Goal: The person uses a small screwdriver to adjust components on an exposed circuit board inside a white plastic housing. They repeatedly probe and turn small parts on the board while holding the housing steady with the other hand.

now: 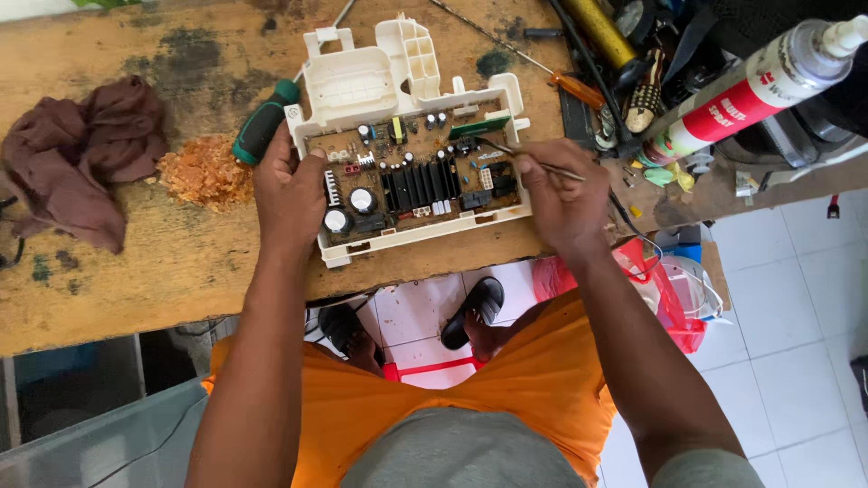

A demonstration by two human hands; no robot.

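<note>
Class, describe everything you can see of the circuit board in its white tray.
The circuit board is brown and rectangular, packed with black and silver cylindrical capacitors, a black finned heat sink and small connectors. It sits flat in a white plastic housing on the worn wooden bench. The left hand grips the housing's left edge, thumb on the board's corner. The right hand rests at its right edge, holding a thin metal tool whose tip reaches the board's upper right.

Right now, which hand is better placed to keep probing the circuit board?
The right hand. It already holds the thin metal tool, whose tip rests on the circuit board. The left hand grips the white plastic housing at its left edge, probably steadying it.
</note>
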